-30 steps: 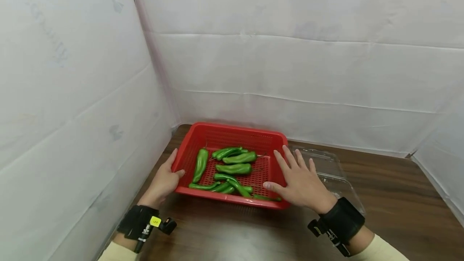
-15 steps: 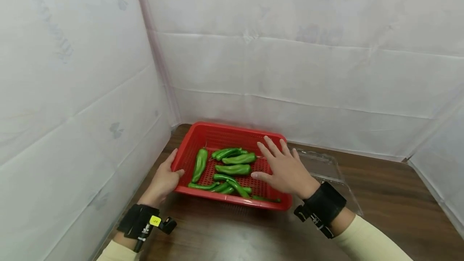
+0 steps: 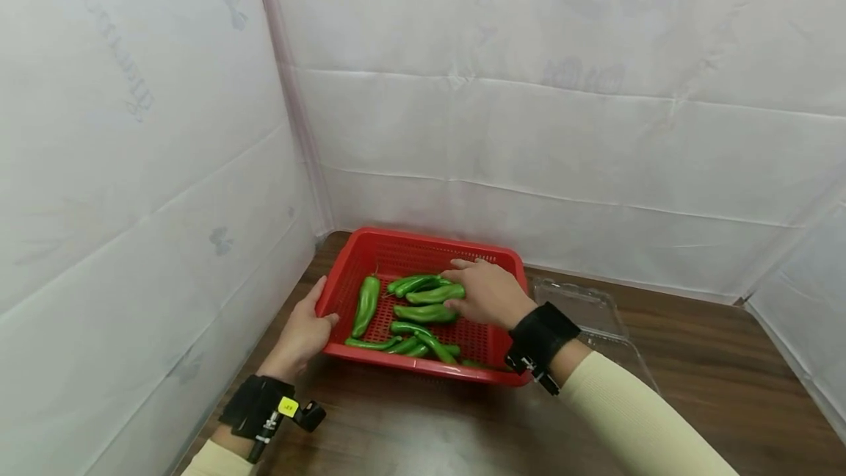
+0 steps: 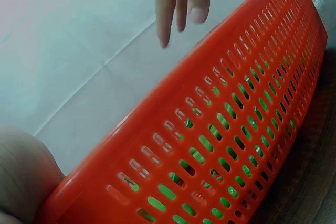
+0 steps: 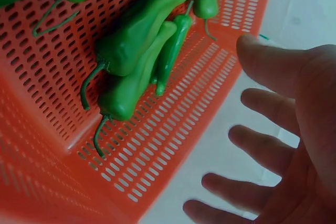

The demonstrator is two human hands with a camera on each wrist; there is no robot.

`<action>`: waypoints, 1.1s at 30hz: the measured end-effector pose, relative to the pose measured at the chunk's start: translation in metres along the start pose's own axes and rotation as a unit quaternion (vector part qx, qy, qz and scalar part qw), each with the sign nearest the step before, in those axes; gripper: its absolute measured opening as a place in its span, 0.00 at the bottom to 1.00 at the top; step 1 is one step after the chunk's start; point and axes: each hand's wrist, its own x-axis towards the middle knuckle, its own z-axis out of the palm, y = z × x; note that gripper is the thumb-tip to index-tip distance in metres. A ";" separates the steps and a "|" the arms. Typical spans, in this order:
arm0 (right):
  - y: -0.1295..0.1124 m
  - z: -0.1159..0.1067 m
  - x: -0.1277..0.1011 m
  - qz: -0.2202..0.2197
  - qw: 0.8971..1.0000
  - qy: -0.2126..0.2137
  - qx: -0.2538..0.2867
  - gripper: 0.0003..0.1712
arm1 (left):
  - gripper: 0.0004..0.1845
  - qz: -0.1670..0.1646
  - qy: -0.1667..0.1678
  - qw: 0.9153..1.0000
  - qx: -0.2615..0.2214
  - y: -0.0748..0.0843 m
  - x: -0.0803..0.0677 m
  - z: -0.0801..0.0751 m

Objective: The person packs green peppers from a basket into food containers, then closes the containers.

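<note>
A red perforated plastic basket stands on the table, with several green peppers lying loose inside. My left hand grips the basket's left rim, thumb over the inner side. Over the right part of the basket hangs my right hand, fingers bent down above the peppers in the head view. The right wrist view has that hand with fingers spread, holding nothing and apart from the peppers. Seen from the left wrist, the basket's slotted wall shows green through its holes.
A clear plastic clamshell box lies on the brown wooden table just right of the basket, partly hidden by the right arm. White sheeting walls enclose the table at the back, left and right.
From beside the basket's right rim, my right hand has moved left and in over the peppers, its fingers bending downward. The left hand keeps its grip on the rim.
</note>
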 end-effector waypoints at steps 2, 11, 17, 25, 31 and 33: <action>-0.001 0.001 0.007 0.011 1.000 -0.007 0.001 0.28 | 0.44 -0.002 0.000 1.000 -0.002 0.000 -0.001 0.001; 0.008 0.015 0.041 0.031 0.998 -0.051 -0.024 0.20 | 0.44 0.001 0.001 1.000 -0.007 0.002 0.001 0.002; 0.013 0.033 0.059 0.014 0.995 -0.065 -0.072 0.19 | 0.44 0.002 0.004 1.000 -0.013 0.004 0.002 0.009; 0.017 0.049 0.066 0.008 0.992 -0.069 -0.107 0.18 | 0.44 0.006 0.008 1.000 -0.018 0.005 0.001 0.012; 0.021 0.057 0.070 -0.006 0.989 -0.061 -0.137 0.10 | 0.44 0.007 0.011 1.000 -0.015 0.006 -0.002 0.011; 0.022 0.060 0.071 -0.011 0.988 -0.059 -0.144 0.10 | 0.43 0.008 0.011 1.000 -0.012 0.006 -0.002 0.011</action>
